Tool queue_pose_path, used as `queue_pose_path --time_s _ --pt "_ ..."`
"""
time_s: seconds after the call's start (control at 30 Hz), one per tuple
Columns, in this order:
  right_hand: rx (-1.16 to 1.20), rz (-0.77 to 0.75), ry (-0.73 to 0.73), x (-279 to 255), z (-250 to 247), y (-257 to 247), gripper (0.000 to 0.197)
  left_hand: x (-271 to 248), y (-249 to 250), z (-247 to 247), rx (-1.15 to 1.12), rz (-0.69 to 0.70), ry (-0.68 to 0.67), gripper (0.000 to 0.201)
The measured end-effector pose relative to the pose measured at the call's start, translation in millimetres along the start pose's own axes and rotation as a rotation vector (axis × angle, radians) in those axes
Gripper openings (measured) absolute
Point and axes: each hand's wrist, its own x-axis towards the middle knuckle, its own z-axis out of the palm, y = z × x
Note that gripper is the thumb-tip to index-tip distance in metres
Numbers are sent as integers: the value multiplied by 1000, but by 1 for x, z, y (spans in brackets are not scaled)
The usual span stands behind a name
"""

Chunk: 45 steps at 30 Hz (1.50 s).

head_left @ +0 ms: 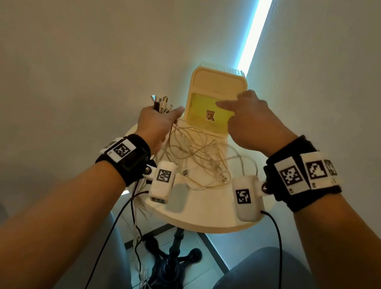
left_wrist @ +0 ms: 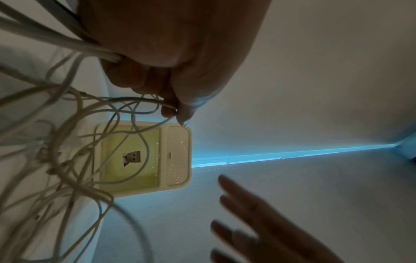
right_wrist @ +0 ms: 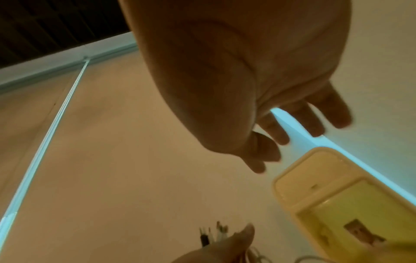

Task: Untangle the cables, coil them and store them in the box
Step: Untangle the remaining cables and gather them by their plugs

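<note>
Cables (head_left: 197,155), thin white cords in a loose tangle, sprawl at mid-frame over the round pale wooden table (head_left: 200,215), with their plug ends bunched in the clenched left hand (head_left: 156,123) left of centre. Just beyond, the cream plastic box (head_left: 219,79) with a yellow-green inside stands open. Above it, the right hand (head_left: 251,119) hovers with fingers loosely spread, holding nothing.

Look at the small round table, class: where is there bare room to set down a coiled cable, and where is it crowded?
Bare: the table's near edge, between the cable tangle and the rim. The box holds only a small tag. Crowded: the middle, covered by loops running up to the box; the left hand grips the plug ends, the right hand hovers over the box.
</note>
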Motion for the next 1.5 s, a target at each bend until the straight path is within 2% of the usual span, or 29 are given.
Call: queue_pose_path --time_s 0.1,0.13,0.17,0.23,0.3,0.5,0.63,0.73,0.87,0.93,1.0,1.1,1.2,1.27,1.33,1.43,1.5 --pt "157 -207 238 -2 8 -19 35 -2 6 -3 -11 31 -35 38" --pt "205 -252 245 -3 11 -25 26 -3 9 -4 -31 28 -64 39" --pt "241 -275 195 -3 16 -30 20 -5 12 -5 -64 14 -101 39" --pt "324 -231 24 0 28 -37 13 -9 19 -7 -141 -36 -190 38" --pt "401 -153 -56 4 43 -39 18 -14 27 -7 -193 -72 -261 35" --pt "674 -96 28 11 57 -39 16 -12 32 -11 -149 -64 -310 30" --pt "600 -116 90 12 53 -30 17 -4 29 -8 -195 -122 -360 25" --pt "507 -193 67 3 46 -26 16 7 25 -3 -271 -212 -421 24" --pt "342 -242 -173 -13 35 -5 16 23 24 -7 -321 -277 -406 26" --pt "144 -211 -308 -19 30 9 20 29 23 -11 -322 -290 -395 26" --pt "-35 -150 -345 -19 30 22 21 32 22 -12 -323 -281 -386 23" --pt "-165 -40 -204 -9 34 37 19 26 19 -7 -315 -247 -405 18" --pt "-32 10 -28 -3 34 37 37 13 18 -2 -284 -203 -406 17" --pt "156 -27 82 0 33 28 44 5 18 0 -263 -168 -412 18" --pt "329 -81 129 2 32 16 48 1 20 0 -250 -138 -397 19" --pt "457 -178 194 2 34 -5 38 -4 24 -2 -249 -103 -385 23" --pt "437 -222 174 1 35 -16 38 -9 27 -4 -252 -95 -403 22"
